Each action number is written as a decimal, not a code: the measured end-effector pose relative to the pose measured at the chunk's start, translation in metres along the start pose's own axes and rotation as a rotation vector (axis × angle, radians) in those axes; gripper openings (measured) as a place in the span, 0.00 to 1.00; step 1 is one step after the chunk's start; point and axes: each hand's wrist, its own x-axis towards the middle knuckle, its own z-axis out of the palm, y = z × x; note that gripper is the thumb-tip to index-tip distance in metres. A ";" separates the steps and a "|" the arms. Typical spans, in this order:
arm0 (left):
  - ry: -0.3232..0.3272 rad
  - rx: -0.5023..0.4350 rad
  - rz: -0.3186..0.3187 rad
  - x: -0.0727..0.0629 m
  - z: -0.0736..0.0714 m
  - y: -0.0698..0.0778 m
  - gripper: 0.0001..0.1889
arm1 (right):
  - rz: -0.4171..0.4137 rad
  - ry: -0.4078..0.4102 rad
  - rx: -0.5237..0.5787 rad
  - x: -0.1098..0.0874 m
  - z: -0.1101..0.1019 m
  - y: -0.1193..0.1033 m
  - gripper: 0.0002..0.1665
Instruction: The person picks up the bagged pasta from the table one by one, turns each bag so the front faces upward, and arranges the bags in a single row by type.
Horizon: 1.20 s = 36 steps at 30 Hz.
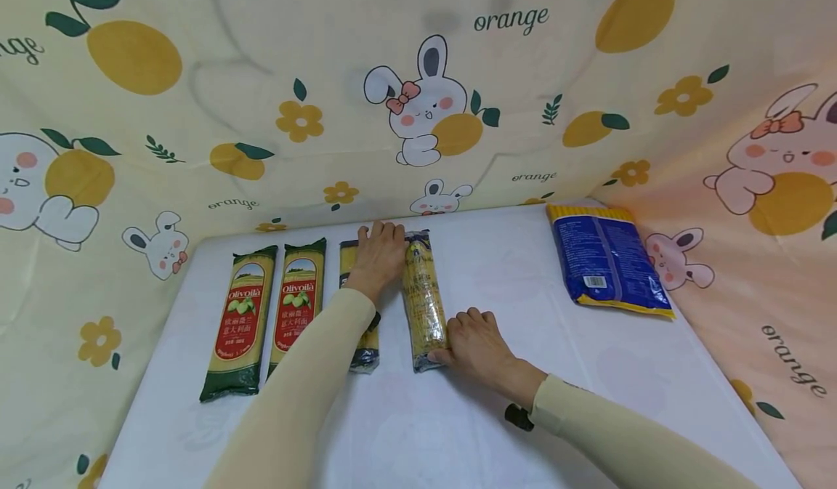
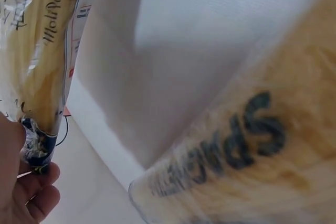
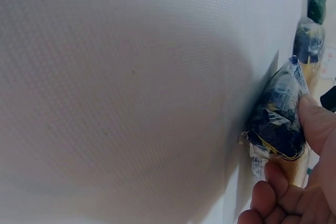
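My left hand (image 1: pixel 381 256) holds the dark top end of a clear-and-gold spaghetti pack (image 1: pixel 423 293); in the left wrist view its fingertips (image 2: pixel 39 195) curl at that end beside the lettering. At the pack's lower right corner, my right hand (image 1: pixel 476 344) grips the dark bottom end (image 3: pixel 278 119), thumb on one side and fingers on the other. The pack lies lengthwise on the white table. Just left of it is a second similar spaghetti pack (image 1: pixel 368 344), partly hidden by my left hand and forearm.
Two green-and-red Olivoilà spaghetti packs (image 1: pixel 240 322) (image 1: pixel 301 285) lie in a row to the left, one partly behind my left sleeve. A blue-and-yellow bag (image 1: pixel 608 260) lies at the back right of the white table (image 1: pixel 510 256). Printed cloth (image 1: pixel 327 53) hangs behind and beside the table.
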 end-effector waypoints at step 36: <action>-0.270 -0.076 0.102 -0.081 0.015 0.015 0.35 | -0.134 -0.125 -0.173 0.032 0.017 0.004 0.51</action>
